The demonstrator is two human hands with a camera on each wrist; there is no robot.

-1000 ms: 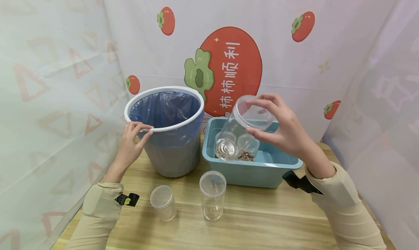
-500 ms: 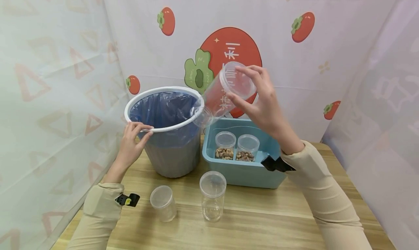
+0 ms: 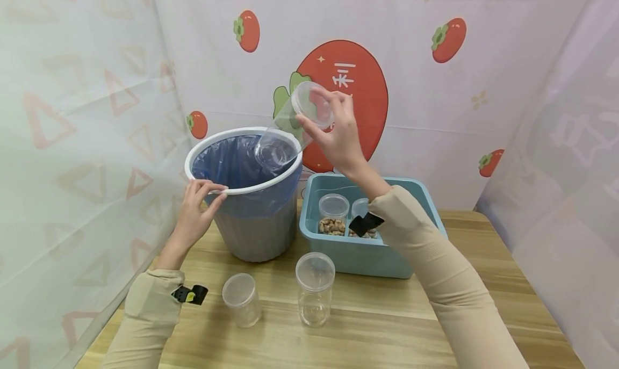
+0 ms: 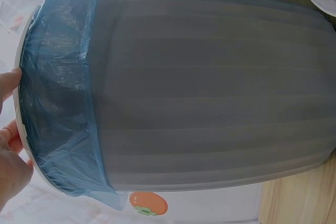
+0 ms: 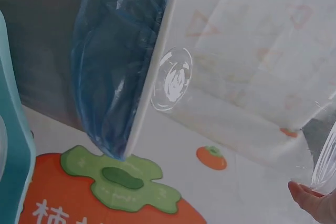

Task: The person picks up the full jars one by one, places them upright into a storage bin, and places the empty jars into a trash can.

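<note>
Right hand (image 3: 338, 135) grips clear jar (image 3: 290, 126), tilted base-down over bin (image 3: 242, 183); left hand (image 3: 195, 210) pinches rim. Disposal step; next likely release.

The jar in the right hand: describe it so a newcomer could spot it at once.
Find the grey bin with the blue liner. Above its rim, the right hand holds a clear lidded jar tilted bottom-down into the opening. It is the only jar in the air and it looks empty.

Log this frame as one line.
left hand grips bin rim | right hand holds clear jar tilted over bin | two jars on table
</note>
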